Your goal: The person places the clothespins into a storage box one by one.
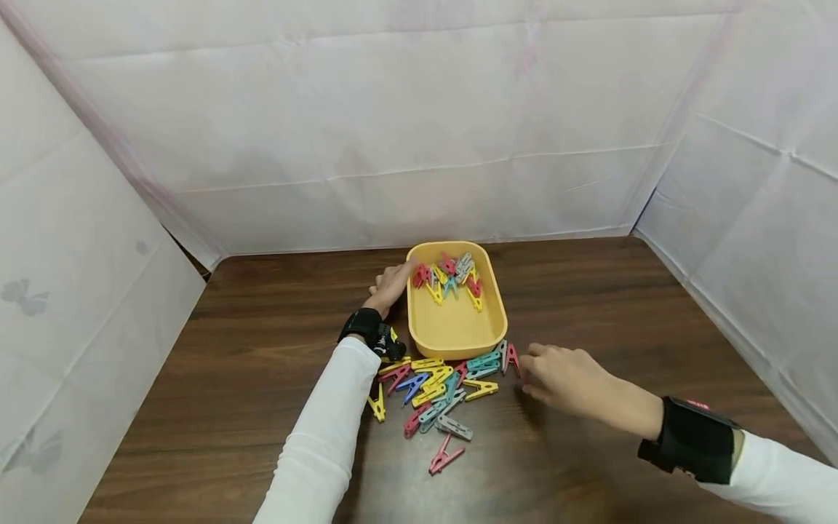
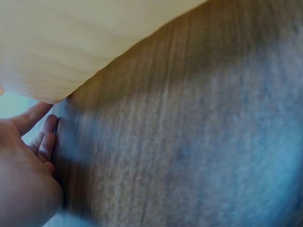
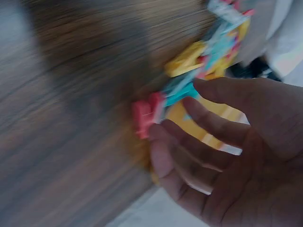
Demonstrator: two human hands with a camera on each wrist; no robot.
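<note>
A yellow tray (image 1: 456,329) stands on the dark wooden table and holds several coloured clothes pegs (image 1: 452,276) at its far end. In front of it lies a loose pile of pegs (image 1: 432,389). My left hand (image 1: 391,284) rests against the tray's left rim with its fingers fairly straight; in the left wrist view the hand (image 2: 28,161) is empty below the tray's wall (image 2: 71,42). My right hand (image 1: 556,377) hovers at the pile's right end, fingers loosely bent and empty, right beside a red peg (image 1: 511,358). That red peg (image 3: 144,116) sits just off the fingertips (image 3: 158,135).
A single pink peg (image 1: 445,457) lies nearest me and a yellow one (image 1: 377,405) by my left sleeve. White sheeting walls the table in at the back and both sides. Bare tabletop (image 1: 622,306) stretches right of the tray and to the far left.
</note>
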